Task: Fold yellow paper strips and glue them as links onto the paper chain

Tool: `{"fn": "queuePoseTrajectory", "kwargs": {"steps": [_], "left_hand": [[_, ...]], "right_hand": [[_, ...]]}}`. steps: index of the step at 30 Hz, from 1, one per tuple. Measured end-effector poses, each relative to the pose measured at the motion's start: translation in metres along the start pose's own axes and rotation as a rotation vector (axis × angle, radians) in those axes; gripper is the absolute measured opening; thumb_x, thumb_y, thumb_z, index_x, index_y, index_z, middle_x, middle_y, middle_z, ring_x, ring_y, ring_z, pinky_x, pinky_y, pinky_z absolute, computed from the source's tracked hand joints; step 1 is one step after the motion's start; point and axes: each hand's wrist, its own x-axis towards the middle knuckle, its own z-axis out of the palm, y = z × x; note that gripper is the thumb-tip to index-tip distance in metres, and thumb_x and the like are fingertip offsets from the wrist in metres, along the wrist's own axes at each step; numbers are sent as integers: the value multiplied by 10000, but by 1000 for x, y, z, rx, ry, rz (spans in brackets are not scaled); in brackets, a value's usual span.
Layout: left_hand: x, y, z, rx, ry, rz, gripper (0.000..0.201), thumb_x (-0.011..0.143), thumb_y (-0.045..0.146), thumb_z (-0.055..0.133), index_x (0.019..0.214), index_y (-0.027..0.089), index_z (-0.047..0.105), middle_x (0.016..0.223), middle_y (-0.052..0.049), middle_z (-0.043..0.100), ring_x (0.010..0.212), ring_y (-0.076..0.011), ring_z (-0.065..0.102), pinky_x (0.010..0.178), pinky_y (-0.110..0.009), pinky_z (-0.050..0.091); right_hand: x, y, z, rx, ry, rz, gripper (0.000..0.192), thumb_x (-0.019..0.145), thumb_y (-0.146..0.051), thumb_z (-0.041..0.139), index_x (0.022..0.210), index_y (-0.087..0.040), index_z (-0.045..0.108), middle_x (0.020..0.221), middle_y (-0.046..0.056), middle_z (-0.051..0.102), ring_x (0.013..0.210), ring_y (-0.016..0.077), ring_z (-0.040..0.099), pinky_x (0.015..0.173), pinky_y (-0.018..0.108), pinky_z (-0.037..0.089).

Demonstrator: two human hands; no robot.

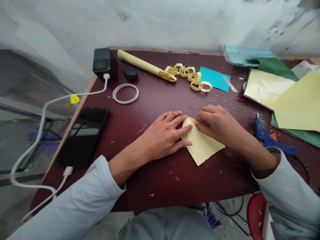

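Observation:
A small piece of pale yellow paper (203, 146) lies on the dark red table in front of me, turned so one corner points my way. My left hand (167, 133) rests flat with fingers stretched out, its fingertips on the paper's left side. At the far edge of the same paper, my right hand (215, 120) has its fingers bent in and pinched on the paper. The edge between those fingers is partly hidden by the hand. Beyond both hands lies a yellow paper chain (191, 75) of linked loops.
At the back are a rolled yellow paper (142, 63), blue paper (212, 78) and a blade (229, 83). To the right sit a blue glue gun (268, 136) and yellow sheets (300, 103). A phone (83, 136), white ring (125, 102) and black power adapter (102, 61) occupy the left.

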Motion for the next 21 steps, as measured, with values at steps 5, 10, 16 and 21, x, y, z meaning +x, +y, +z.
{"fn": "queuePoseTrajectory", "kwargs": {"steps": [5,10,16,21], "left_hand": [[-2,2,-4,42,-36,16,578,1158,559,465,1574,199,642,1672,-213,561,1595,-424,488,1283,-610,428],[-3,2,-4,48,-47,20,608,1152,591,453,1582,202,636,1698,-219,530,1571,-424,509,1276,-604,434],[-3,1,0,24,-18,4,687,1140,645,439,1607,167,598,1678,-209,546,1552,-433,510,1282,-609,427],[-4,2,0,5,-20,-14,668,1143,614,464,1614,158,594,1683,-203,541,1574,-440,481,1293,-615,411]], "right_hand": [[-1,-1,-4,-28,-25,-67,185,1080,-202,614,1047,-154,790,942,103,701,897,250,624,807,377,374],[-4,1,-7,-68,-77,-106,174,1079,-203,640,1073,-166,810,992,113,724,936,256,623,799,378,359],[-6,4,-9,-53,-105,-163,201,1099,-213,622,1079,-176,819,1111,132,758,971,255,633,844,386,398],[-6,8,-11,-41,-131,-201,249,1114,-207,589,1179,-191,829,1192,142,780,1039,275,642,880,408,430]]}}
